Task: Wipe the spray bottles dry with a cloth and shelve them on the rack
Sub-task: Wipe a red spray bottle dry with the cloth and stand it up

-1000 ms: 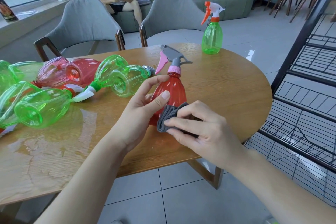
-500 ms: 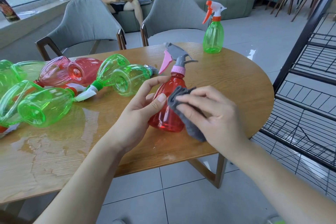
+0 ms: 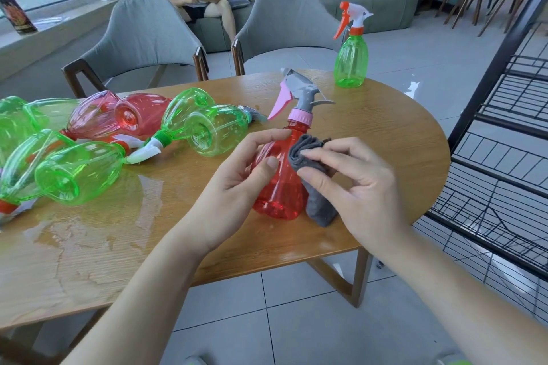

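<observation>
While the red translucent plastic spray bottle (image 3: 281, 184) is gripped upright on the round wooden table (image 3: 385, 139) by the left hand (image 3: 237, 184), the bunched grey cloth (image 3: 314, 178), pinched in the right hand (image 3: 358, 187), is best drawn around every side (base included).

Both bare forearms reach forward, left hand (image 3: 237, 184) curled in a grip, right hand (image 3: 355, 187) pinching with bent fingers.

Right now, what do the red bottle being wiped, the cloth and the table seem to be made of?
Red bottle: translucent glossy plastic, light passes through.
Cloth: grey, soft matte fabric, folds bunch; possibly microfibre.
Table: wood or wood-look veneer, grain visible, smooth finish with water pooling on it.
</observation>
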Demonstrator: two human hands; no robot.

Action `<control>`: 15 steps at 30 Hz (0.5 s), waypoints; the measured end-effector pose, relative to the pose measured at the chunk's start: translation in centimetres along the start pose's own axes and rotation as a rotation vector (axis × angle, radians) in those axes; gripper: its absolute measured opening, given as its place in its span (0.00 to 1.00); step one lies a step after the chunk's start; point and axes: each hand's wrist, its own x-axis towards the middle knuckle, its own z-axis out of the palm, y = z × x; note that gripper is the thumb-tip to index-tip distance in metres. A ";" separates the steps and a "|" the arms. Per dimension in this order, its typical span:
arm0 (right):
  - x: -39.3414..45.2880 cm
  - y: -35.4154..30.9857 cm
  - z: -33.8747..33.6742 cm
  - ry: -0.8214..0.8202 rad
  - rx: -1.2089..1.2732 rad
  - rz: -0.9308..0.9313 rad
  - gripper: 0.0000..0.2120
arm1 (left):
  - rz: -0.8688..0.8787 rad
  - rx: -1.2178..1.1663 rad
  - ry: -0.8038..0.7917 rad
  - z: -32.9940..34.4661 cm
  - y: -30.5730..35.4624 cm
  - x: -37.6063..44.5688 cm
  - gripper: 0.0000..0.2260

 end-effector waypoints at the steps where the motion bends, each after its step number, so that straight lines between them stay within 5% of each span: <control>1: 0.1 0.0 0.0 0.003 0.019 0.017 0.11 | 0.005 0.018 0.002 0.1 0.1 0.0 0.16; 5: 0.5 -0.2 -0.2 0.015 0.090 0.069 0.10 | 0.001 0.021 0.032 0.7 0.1 -0.4 0.15; 15: -2.1 -1.1 -0.2 -0.192 -0.096 -0.294 0.09 | -0.031 -0.040 0.205 2.0 -0.1 -0.7 0.15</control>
